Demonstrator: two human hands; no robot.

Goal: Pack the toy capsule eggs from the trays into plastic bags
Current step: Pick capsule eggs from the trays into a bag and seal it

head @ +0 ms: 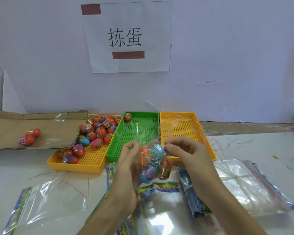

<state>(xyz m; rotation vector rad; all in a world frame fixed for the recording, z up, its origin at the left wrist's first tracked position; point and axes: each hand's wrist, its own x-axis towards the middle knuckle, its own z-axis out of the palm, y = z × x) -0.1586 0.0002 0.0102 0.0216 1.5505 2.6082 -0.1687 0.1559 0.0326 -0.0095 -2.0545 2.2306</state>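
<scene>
Both hands hold one clear plastic bag point(148, 146) up over the table, in front of the green tray point(153, 116). The left hand point(127, 160) pinches the bag's left side between thumb and fingers; the right hand point(185, 150) pinches its top right edge the same way. Inside the bag sit several capsule eggs point(153, 164): a light blue one near the top, an orange-red one beside it, a blue and purple one and a red and green one lower down.

The left yellow tray point(92, 164) holds a heap of eggs; a single egg point(127, 117) lies in the far corner of the green tray, and the right yellow tray point(209, 146) shows only loose film. Two more eggs point(30, 136) rest on the flattened cardboard point(8, 126) at left. Empty printed bags point(54, 200) lie flat on the table near the person.

The risk, as I judge it, is the mouth: the film is slick and thin, so if either pinch slips or the bag tips, the eggs may roll out onto the table. Whether the mouth is sealed cannot be told
</scene>
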